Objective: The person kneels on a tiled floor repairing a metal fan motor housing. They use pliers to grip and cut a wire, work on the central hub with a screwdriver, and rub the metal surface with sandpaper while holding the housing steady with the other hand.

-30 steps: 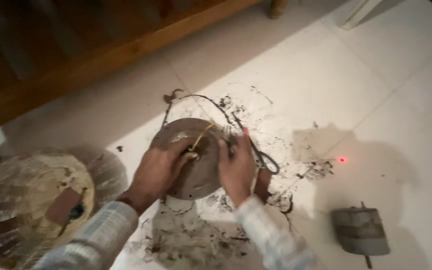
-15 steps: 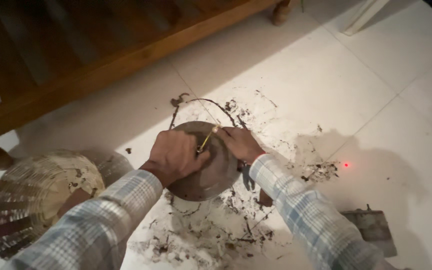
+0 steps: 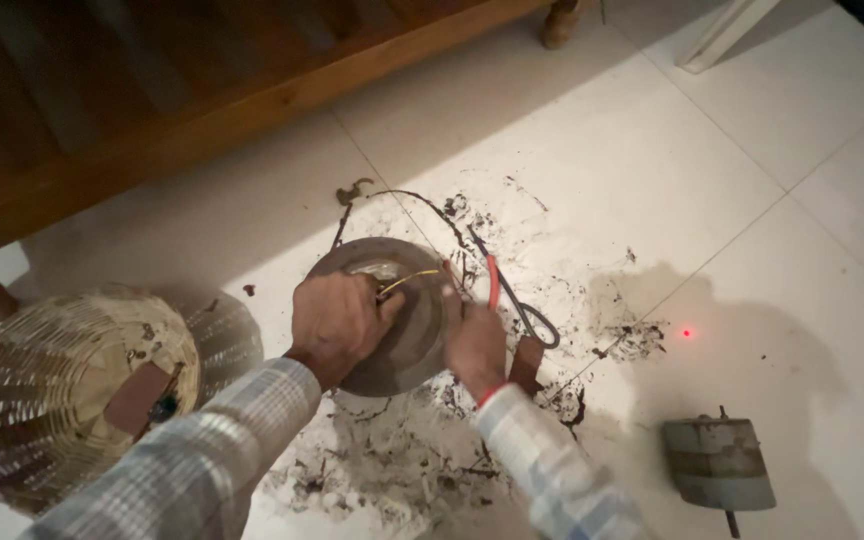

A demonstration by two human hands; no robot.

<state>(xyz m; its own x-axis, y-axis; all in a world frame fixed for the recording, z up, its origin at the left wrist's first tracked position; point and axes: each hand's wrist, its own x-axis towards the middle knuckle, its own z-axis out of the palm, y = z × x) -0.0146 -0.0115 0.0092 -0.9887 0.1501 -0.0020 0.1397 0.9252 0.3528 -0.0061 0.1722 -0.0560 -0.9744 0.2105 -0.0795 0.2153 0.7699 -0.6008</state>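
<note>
While the left hand (image 3: 334, 322) lies fingers curled on the round dusty metal disc (image 3: 392, 315) at frame centre, the right hand (image 3: 474, 340) pinches its edge; the thin yellow wire (image 3: 407, 281) blurs, and the grey cylinder (image 3: 719, 463) lower right shows no legible label.

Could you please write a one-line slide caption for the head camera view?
Both hands, left hand and right hand, grip a dirty round metal part on the debris-strewn tiled floor.
</note>
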